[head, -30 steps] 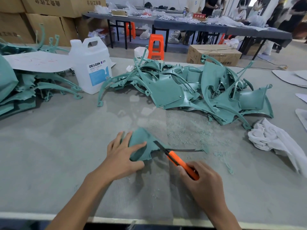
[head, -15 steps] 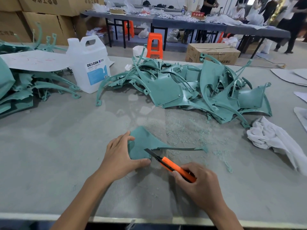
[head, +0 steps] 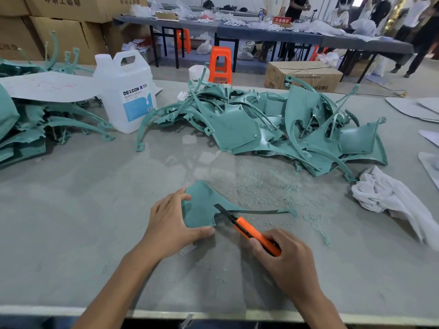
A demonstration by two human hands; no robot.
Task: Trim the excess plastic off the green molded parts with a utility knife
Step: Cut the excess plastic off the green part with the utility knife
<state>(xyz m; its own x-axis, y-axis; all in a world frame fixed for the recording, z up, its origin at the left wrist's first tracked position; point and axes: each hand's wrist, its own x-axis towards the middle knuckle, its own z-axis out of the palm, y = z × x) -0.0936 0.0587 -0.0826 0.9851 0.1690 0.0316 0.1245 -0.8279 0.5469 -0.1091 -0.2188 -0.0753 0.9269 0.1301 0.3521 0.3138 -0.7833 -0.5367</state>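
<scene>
Left hand (head: 169, 222) fingers grip the green part (head: 202, 210) on the table (head: 71, 222); right hand (head: 287, 260) fingers clasp the knife (head: 251, 231), blade touching it.

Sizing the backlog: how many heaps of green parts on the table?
2. Left heap: far left, partly under a white sheet. Right heap: mid-table, right of the white jug. The left hand grips a single part. More may sit out of frame.

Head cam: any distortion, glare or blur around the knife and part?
Head view: wide-angle bowing curves the table at its front edge; soft overhead light, only faint shadows under the left hand and right hand; pale sheen patches on the table before the parts pile; utility knife and green part sharp, no motion blur.
</scene>
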